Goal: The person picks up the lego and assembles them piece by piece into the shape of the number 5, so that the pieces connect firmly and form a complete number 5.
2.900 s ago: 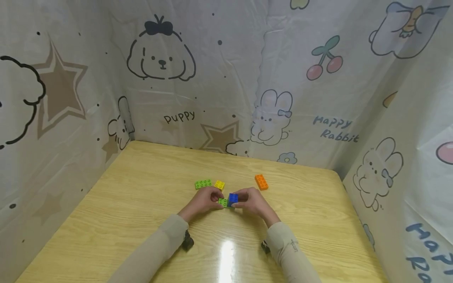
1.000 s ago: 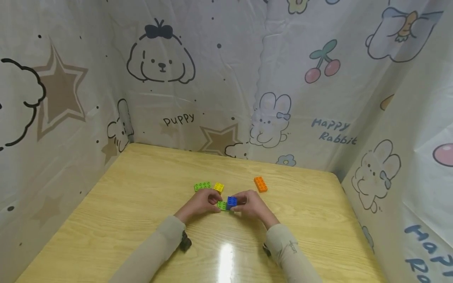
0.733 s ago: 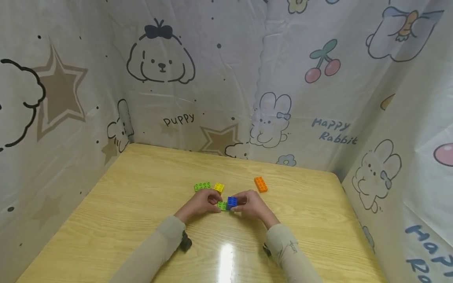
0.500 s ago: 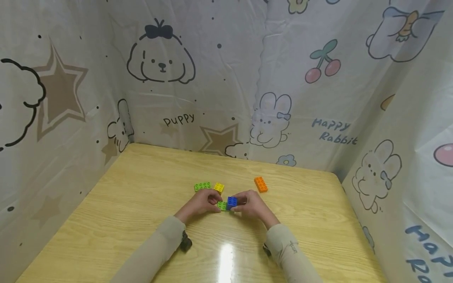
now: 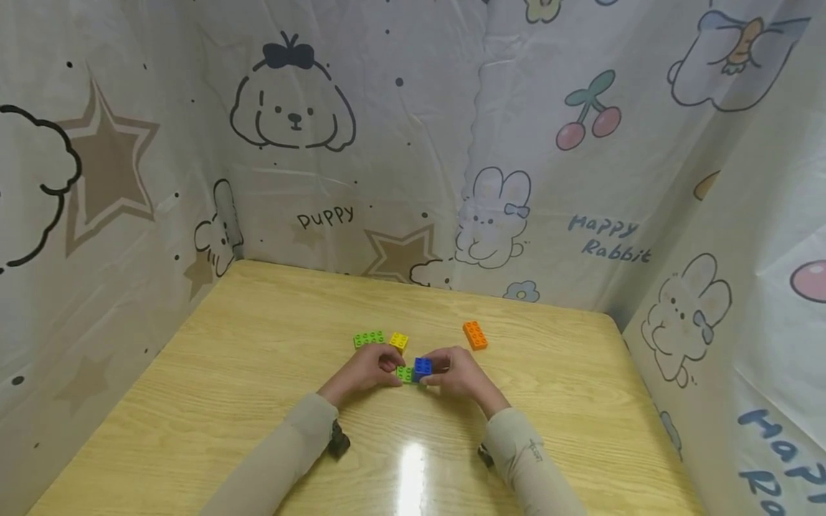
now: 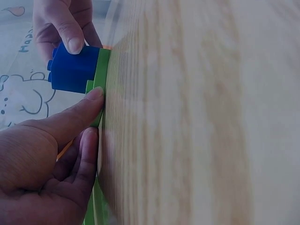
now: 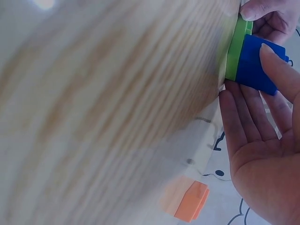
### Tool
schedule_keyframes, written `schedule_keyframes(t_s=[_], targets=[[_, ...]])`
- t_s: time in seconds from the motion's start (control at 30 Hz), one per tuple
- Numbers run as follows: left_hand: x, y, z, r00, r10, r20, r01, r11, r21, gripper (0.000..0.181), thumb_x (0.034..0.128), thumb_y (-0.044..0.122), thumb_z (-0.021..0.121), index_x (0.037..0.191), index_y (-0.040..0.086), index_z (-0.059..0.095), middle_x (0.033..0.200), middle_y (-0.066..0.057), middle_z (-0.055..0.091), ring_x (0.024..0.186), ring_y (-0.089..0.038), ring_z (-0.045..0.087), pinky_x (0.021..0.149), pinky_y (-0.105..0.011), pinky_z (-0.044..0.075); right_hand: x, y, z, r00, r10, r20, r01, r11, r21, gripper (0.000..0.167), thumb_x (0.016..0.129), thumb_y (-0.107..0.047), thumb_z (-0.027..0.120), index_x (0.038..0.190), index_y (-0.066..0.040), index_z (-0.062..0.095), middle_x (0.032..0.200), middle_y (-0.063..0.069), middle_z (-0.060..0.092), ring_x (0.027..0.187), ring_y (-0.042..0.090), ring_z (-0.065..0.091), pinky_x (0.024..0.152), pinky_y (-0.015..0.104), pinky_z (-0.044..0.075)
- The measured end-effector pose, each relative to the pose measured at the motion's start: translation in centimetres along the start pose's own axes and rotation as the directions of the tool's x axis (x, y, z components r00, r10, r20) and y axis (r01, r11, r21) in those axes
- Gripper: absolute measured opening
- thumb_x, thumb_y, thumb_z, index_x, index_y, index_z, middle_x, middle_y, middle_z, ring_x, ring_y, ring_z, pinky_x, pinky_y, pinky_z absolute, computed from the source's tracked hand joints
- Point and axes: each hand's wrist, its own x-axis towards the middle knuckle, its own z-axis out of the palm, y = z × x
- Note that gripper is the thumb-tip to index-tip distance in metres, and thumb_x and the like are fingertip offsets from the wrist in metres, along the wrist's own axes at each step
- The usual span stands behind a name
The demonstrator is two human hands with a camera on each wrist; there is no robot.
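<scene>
Pale wood forms the surface (image 5: 290, 301), its far edge running along the printed cloth (image 5: 387, 143) and its right edge just beside more of it. Wide stretches of grain lie to either side of the forearms and between them; ahead of the left hand (image 5: 366, 369) it is tighter, with the yellow brick (image 5: 399, 341) and long green brick (image 5: 368, 339) just beyond. Farther right is the orange brick (image 5: 475, 335), lengthwise toward the far edge.

Between the hands, low on the wood, the light green plate (image 5: 404, 374) has its long axis left to right. Blue brick (image 5: 422, 367) sits on its right end, studs up. Left fingers pinch the plate's left end; the right hand (image 5: 459, 371) grips the blue brick, thumb on the near side.
</scene>
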Motion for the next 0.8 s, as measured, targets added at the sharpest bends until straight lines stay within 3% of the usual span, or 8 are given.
schedule_keyframes(t_s=[0.6, 0.8], targets=[[0.2, -0.3, -0.2, 1.000, -0.013, -0.005, 0.012, 1.000, -0.009, 0.029, 0.0808, 0.012, 0.090, 0.106, 0.008, 0.076, 0.098, -0.002, 0.070, 0.091, -0.013, 0.064, 0.086, -0.034, 0.057, 0.2, 0.1, 0.0, 0.999, -0.046, 0.021, 0.045, 0.998, 0.031, 0.034, 0.090, -0.013, 0.082, 0.123, -0.011, 0.073, 0.119, 0.007, 0.073, 0.113, 0.026, 0.070, 0.101, 0.045, 0.057], [0.1, 0.1, 0.0, 1.000, -0.025, 0.008, 0.025, 1.000, -0.010, 0.029, 0.0817, 0.012, 0.089, 0.107, 0.007, 0.076, 0.099, -0.002, 0.070, 0.091, -0.014, 0.064, 0.087, -0.034, 0.058, 0.0, 0.5, -0.8, 0.995, -0.092, 0.037, 0.091, 0.995, 0.034, 0.043, 0.093, -0.022, 0.080, 0.132, -0.011, 0.069, 0.125, 0.008, 0.072, 0.115, 0.026, 0.070, 0.100, 0.044, 0.058]])
